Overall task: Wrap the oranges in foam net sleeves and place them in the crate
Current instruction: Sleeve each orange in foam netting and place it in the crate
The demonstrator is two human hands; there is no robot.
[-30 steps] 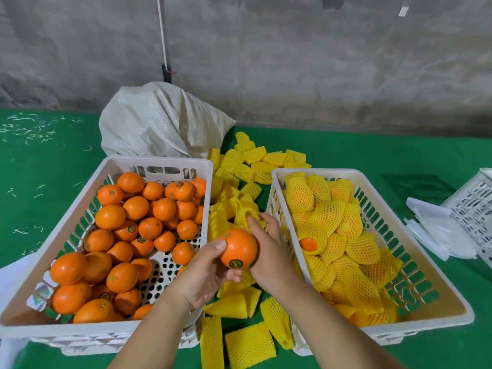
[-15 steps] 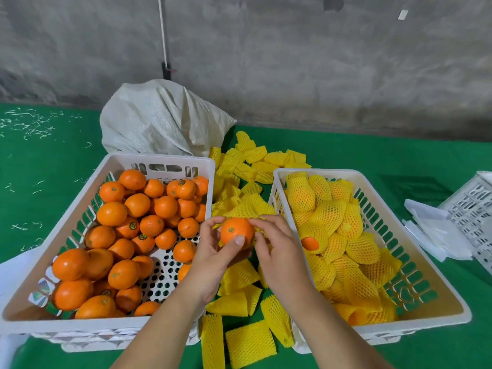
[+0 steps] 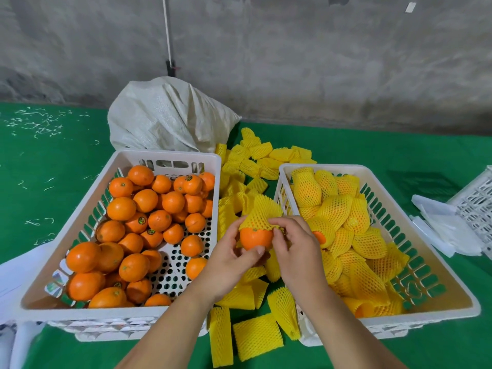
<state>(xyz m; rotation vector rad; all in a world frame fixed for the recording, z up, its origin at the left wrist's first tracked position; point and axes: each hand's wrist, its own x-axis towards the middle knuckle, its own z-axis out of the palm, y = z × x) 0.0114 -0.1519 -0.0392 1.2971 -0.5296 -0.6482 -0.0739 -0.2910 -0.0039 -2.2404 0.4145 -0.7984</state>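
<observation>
Yellow foam net sleeve (image 3: pixel 262 213) covers only the top of the orange (image 3: pixel 255 239), so the wrapping step is about half done. The left hand (image 3: pixel 230 262) grasps the orange from below, and the right hand (image 3: pixel 295 251) pinches the edge of the sleeve. Both are above the gap between the two crates. Next, I think, the sleeve must be pulled down over the whole fruit, then the fruit goes into the right crate (image 3: pixel 452 294) with the other wrapped ones. The orange looks smooth and bright.
</observation>
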